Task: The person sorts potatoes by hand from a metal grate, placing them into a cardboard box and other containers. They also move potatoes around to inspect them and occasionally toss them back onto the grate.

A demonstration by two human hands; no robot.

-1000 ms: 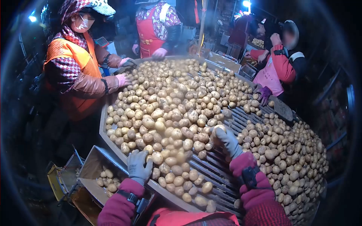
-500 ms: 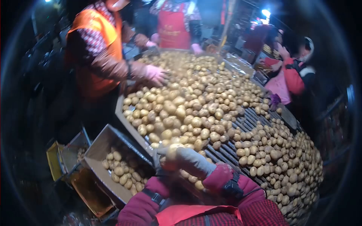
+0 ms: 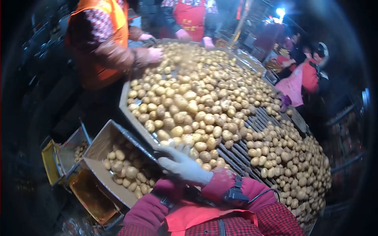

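Observation:
My right hand (image 3: 183,164), in a grey glove, is at the near edge of the sorting table (image 3: 132,120). Its fingers are spread beside the nearest potatoes (image 3: 180,101), and nothing shows in its grasp. My left hand is mostly hidden beneath and behind the right one, close to the table's rim, so its fingers cannot be made out. Potatoes lie heaped over the dark slatted surface (image 3: 236,158). To the left of my hands, a cardboard box (image 3: 96,167) holds more potatoes (image 3: 131,172).
A person in an orange vest (image 3: 103,76) works at the table's left. Someone in a red apron (image 3: 189,21) stands at the far end, another in pink (image 3: 291,88) at the right. A yellow crate (image 3: 51,163) sits at the lower left.
The potato near my hands is no longer seen in them. My right hand has moved slightly left with fingers spread, and my left hand has dropped behind it. The orange-vested person's hand moved back.

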